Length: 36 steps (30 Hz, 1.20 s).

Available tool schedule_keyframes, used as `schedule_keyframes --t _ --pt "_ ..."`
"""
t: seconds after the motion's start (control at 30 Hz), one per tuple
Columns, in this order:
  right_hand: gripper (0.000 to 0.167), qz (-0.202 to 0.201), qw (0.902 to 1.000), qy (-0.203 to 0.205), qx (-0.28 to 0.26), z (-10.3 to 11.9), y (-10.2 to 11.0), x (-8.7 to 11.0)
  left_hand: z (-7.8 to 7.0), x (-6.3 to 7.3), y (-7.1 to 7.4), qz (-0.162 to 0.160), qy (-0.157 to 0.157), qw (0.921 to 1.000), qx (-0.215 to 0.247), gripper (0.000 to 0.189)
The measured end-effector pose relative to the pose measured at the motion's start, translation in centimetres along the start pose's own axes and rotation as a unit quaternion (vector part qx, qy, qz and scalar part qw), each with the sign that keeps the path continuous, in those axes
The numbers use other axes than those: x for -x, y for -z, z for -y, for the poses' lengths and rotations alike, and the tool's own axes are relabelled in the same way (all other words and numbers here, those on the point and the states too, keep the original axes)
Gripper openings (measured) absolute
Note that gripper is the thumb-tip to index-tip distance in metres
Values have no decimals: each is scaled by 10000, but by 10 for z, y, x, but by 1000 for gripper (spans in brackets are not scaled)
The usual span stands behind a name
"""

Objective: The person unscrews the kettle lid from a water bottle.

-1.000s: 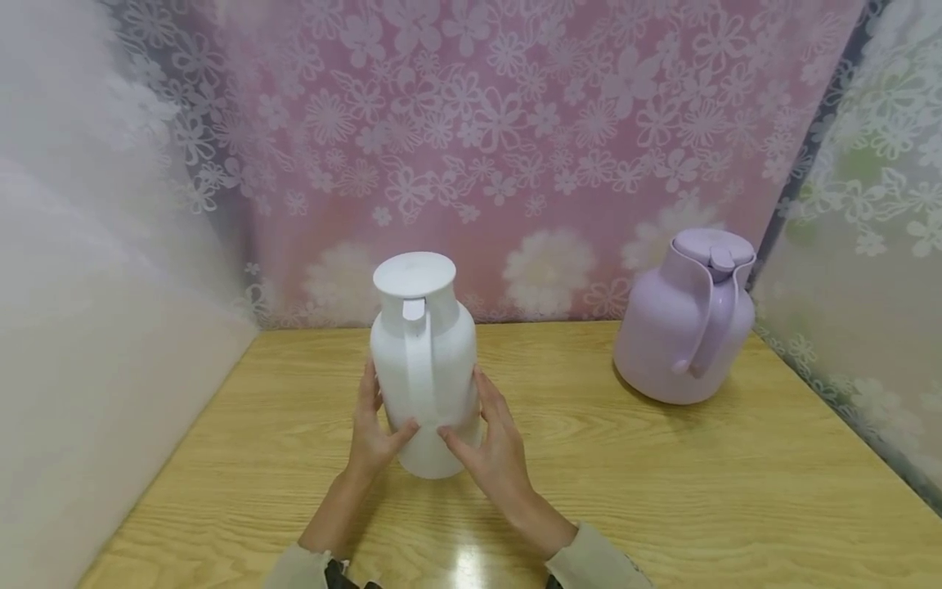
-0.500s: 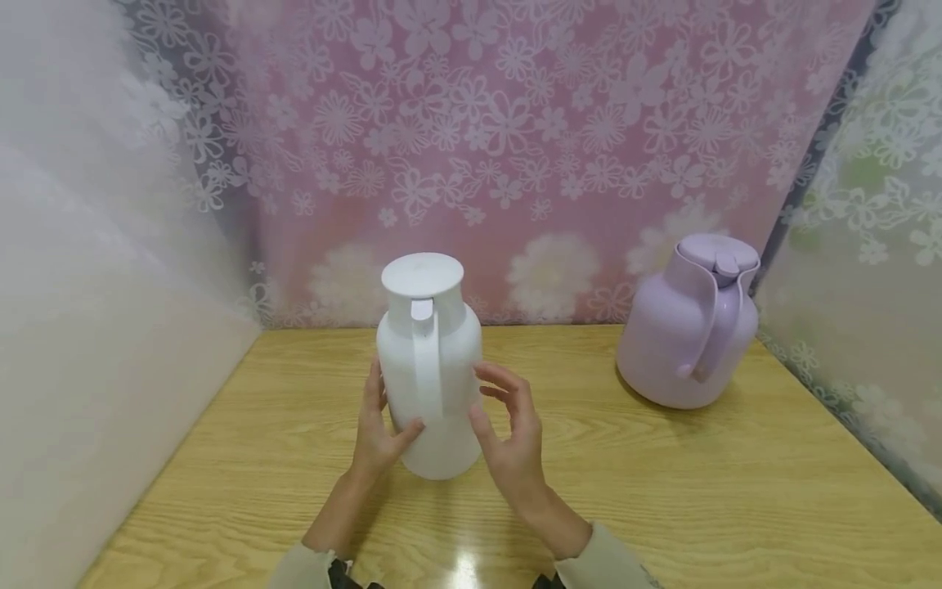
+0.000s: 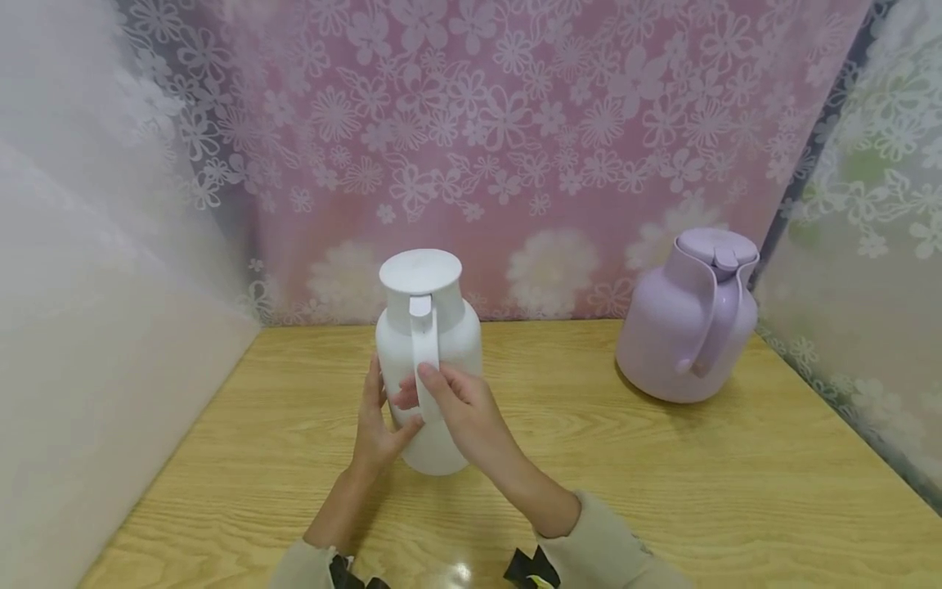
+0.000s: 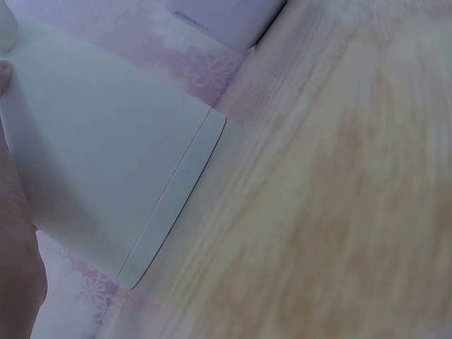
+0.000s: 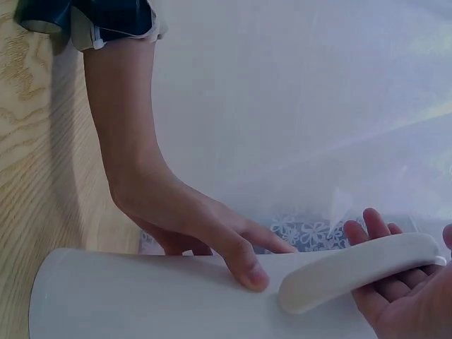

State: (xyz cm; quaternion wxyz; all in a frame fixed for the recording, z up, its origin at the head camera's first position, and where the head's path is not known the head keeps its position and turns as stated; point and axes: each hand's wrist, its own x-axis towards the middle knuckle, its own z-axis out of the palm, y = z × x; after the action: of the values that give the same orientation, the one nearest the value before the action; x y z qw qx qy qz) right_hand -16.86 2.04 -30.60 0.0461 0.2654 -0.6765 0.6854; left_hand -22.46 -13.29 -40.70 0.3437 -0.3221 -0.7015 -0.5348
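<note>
A white thermos jug point(image 3: 459, 339) stands upright on the wooden table, its handle point(image 3: 424, 335) and lid lever turned toward me. My left hand point(image 3: 374, 438) holds the lower left side of the body, thumb in front and fingers around the far side. At the handle is my right hand point(image 3: 474, 417), its fingers passed through the loop from the right and its thumb on the front. From the right wrist view, the fingertips point(image 5: 374, 222) show beyond the handle point(image 5: 353, 272). The left wrist view has the jug's seamed base point(image 4: 173, 201) on the table.
A lilac thermos jug point(image 3: 673, 335) stands at the back right of the wooden table point(image 3: 625, 491). Pink floral cloth point(image 3: 456, 155) closes off the back, and pale sheets point(image 3: 96, 327) rise along the left and right sides.
My right hand has let go of the jug's right side, drawn back, and moved left to take the handle. My left hand keeps its hold, and the jug stands nearly where it was.
</note>
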Motion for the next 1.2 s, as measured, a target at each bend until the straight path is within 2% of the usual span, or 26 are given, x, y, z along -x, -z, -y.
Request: schedule_keyframes --t 0.23,0.4,0.53,0.63,0.77,0.93,1.07,1.2 --pt "37 -322 9987 172 351 -5 -5 0 1 0 -2 -30 -104 9999 -2 90" --pt "34 -505 9973 302 432 8 -9 2 2 -2 -3 -85 -152 9998 62 87" --pt "32 -582 9961 364 557 22 -13 4 -1 -5 0 -302 -115 9994 93 80" --pt "31 -586 9952 427 654 21 -16 3 -6 -11 6 -527 -213 9983 139 76" --pt "32 -595 9948 485 674 4 -15 0 -16 -27 16 -750 -597 9953 133 71" --pt "35 -599 9941 599 673 -11 -14 -1 -32 -53 32 -803 -1187 9893 -285 70" --pt "35 -649 9917 820 754 -15 -14 -2 -41 -78 43 -571 -1467 9861 -527 70" --pt "33 -620 9917 915 656 -17 -14 -3 -43 -103 50 -118 -1792 9818 -611 66"
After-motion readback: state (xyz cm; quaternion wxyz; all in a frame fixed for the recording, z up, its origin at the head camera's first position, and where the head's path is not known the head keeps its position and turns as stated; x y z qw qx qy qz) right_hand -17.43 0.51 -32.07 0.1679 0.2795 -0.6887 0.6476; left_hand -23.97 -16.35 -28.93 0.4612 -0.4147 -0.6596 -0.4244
